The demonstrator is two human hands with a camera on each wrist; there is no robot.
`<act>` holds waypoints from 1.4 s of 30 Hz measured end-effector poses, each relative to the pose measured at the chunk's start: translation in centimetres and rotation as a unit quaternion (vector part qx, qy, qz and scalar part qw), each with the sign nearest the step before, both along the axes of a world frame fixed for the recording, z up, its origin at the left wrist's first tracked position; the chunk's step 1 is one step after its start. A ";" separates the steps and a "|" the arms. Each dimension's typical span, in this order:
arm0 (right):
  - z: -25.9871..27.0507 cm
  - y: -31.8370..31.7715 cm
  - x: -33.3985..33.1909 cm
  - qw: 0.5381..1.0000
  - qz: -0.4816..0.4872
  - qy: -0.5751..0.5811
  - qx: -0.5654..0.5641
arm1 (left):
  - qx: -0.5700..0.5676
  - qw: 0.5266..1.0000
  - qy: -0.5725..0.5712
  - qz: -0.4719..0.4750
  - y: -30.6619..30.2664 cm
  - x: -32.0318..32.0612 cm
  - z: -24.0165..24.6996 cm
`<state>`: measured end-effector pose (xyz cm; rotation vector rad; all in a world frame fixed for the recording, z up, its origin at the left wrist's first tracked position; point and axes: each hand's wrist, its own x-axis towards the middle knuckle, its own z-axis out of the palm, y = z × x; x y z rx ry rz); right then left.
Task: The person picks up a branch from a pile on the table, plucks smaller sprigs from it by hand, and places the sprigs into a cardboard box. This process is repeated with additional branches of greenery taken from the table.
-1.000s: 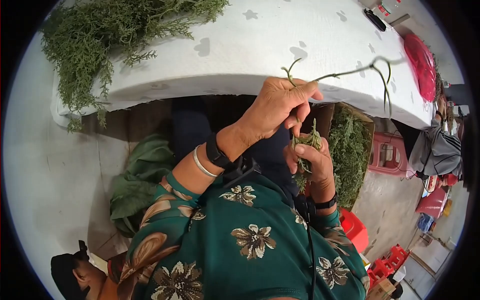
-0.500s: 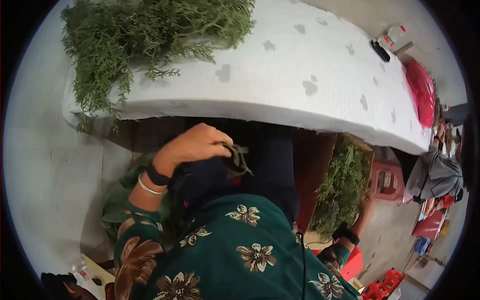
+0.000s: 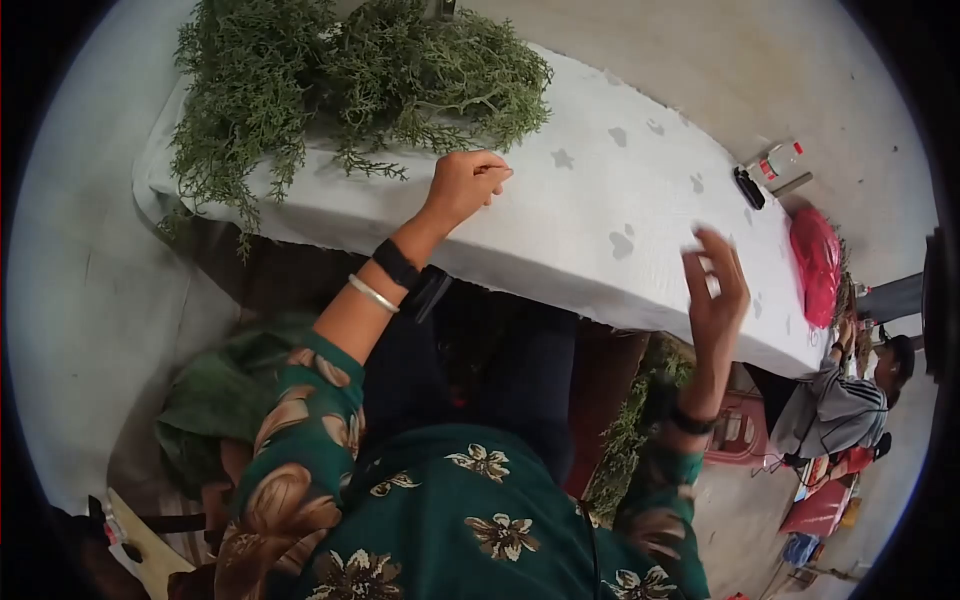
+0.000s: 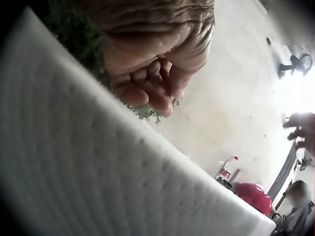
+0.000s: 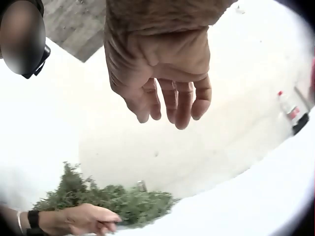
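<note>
My left hand [image 3: 466, 190] is raised over the front edge of the table, just in front of a heap of green leafy sprigs [image 3: 430, 80]. Its fingers [image 4: 160, 98] are loosely curled, and nothing shows between them. Farther right, my right hand [image 3: 718, 280] hangs above the cloth, slightly blurred. Its fingers [image 5: 183, 105] are spread and bent a little, and the palm is bare. Behind that arm, more green sprigs [image 3: 620, 450] fill a cardboard box below the table edge.
White spotted cloth [image 3: 560, 230] covers the table. Toward its far right are a bottle [image 3: 780, 158], a black object [image 3: 748, 188] and a pink plastic bag [image 3: 815, 265]. A person in grey [image 3: 835, 405] sits beyond, near a pink stool [image 3: 735, 430]. Green fabric [image 3: 220, 400] lies low on the left.
A second ago my left hand held a bare forked stem and my right hand gripped sprigs. Both hands dropped low, left between the knees, right beside the box, then rose, now without them.
</note>
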<state>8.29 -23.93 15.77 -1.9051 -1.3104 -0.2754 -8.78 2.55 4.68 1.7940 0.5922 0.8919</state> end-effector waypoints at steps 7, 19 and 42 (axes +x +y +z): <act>-1.1 19.7 -3.0 0.973 0.112 -0.193 0.063 | -0.130 0.987 -0.083 0.046 0.3 0.4 -2.6; 4.6 27.6 1.6 0.972 0.110 0.172 0.118 | -0.012 0.993 -0.032 0.117 1.2 1.1 -3.6; 2.1 16.1 -0.1 0.930 0.187 0.316 0.017 | 0.061 0.985 -0.001 0.160 0.1 0.7 -1.5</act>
